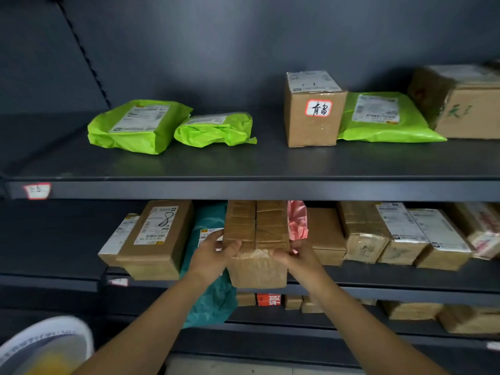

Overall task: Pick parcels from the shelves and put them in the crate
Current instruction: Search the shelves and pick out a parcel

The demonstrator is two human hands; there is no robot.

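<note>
A long brown taped cardboard parcel (257,239) juts out over the front edge of the middle shelf (405,285). My left hand (213,253) grips its left front corner, thumb on top. My right hand (295,255) grips its right front corner. A teal bag parcel (208,299) hangs beside it on the left, and a pink bag (297,220) is wedged on its right. At the bottom left corner shows a white rim with yellow inside (46,347), possibly the crate; I cannot tell.
The upper shelf (243,169) carries green bag parcels (135,125) (216,128) (384,117) and cardboard boxes (313,109) (465,101). More brown boxes (157,239) (400,234) line the middle shelf. Small parcels (411,309) sit on the lower shelf.
</note>
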